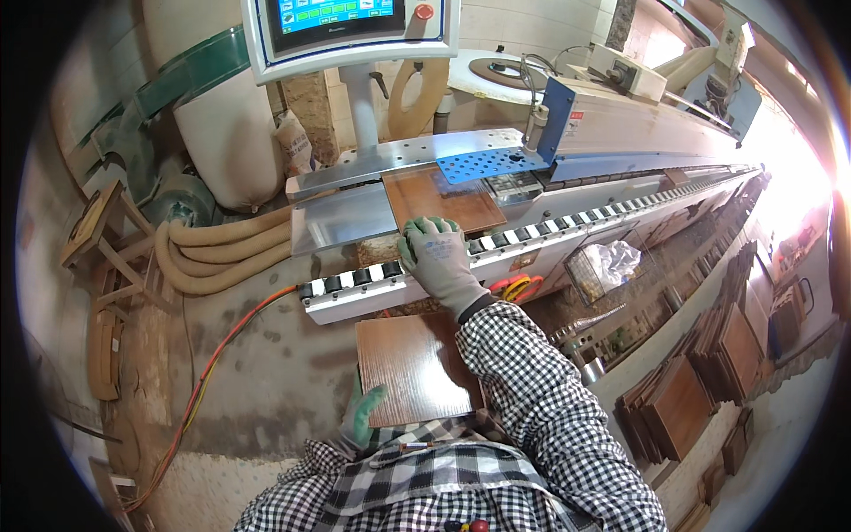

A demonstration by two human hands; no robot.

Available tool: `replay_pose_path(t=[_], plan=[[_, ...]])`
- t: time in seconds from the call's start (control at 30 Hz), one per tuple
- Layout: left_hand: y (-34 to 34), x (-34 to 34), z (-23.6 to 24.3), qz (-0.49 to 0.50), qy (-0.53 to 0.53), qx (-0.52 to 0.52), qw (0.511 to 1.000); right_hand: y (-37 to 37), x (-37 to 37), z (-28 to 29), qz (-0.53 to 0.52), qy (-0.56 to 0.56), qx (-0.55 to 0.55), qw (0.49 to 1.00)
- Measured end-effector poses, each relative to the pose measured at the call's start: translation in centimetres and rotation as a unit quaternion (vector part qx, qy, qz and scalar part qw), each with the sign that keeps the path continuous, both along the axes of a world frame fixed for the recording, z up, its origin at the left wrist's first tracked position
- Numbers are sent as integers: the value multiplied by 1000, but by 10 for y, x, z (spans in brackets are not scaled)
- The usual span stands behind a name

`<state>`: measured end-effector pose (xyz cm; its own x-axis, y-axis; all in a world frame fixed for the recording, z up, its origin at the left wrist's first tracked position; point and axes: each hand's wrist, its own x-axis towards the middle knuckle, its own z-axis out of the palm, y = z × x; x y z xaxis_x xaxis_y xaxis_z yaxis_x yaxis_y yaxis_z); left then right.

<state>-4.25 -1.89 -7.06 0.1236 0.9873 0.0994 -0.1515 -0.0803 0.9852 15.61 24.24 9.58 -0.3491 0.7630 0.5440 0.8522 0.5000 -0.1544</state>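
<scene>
My left hand (pixel 363 417), in a grey and green glove, holds a brown wood-grain board (pixel 417 363) low in front of my body. Its thumb lies over the board's left edge, while the other fingers are hidden beneath. My right hand (pixel 437 259), gloved alike, reaches forward to a second brown board (pixel 443 197) lying flat on the machine's metal bed (pixel 341 217). Its fingers curl at that board's near edge; their undersides are hidden. The far part of this board lies beside a blue perforated guard (pixel 492 165).
A roller rail (pixel 541 232) runs along the machine's near side. Above stands a control panel (pixel 350 40) with a red button. Thick hoses (pixel 226 257) and a wooden stool (pixel 111 239) are at left; an orange cable (pixel 208 372) crosses the floor. Stacked boards (pixel 683 399) stand at right.
</scene>
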Motion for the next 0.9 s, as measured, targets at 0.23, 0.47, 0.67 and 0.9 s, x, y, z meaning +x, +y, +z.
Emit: replay_pose_path(t=[0.23,0.47,0.67,0.9], plan=[[6,-9,-33,-6,41,-73,996,2,1,-5,8,17,29,999],[10,-3,-11,18,-133,-183,974,5,5,-6,-15,2,22,1000],[5,-13,-30,21,-151,-214,965,7,32,4,-39,-9,-4,999],[6,-7,-21,30,-118,-165,979,13,72,9,-79,-38,-30,996]])
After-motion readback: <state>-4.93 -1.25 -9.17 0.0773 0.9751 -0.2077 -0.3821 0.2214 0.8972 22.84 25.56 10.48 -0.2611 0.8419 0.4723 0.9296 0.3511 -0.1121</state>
